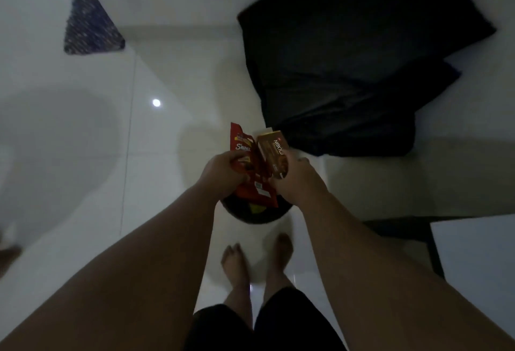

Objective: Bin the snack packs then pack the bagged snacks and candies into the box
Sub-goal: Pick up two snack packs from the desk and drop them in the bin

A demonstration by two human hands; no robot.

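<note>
My left hand (220,173) grips a red snack pack (246,155) that stands upright and hangs down over the bin. My right hand (296,180) holds a brown snack pack (274,152) right beside the red one; the two packs touch. Both hands are above a dark round bin (252,212) on the floor, mostly hidden by the packs and my wrists. Something yellow shows inside the bin.
I stand barefoot on a glossy white tiled floor, feet (256,256) just behind the bin. A large black cushion (348,66) lies to the right of the bin. A dark patterned mat (89,24) lies far left. A white surface (476,256) is at right.
</note>
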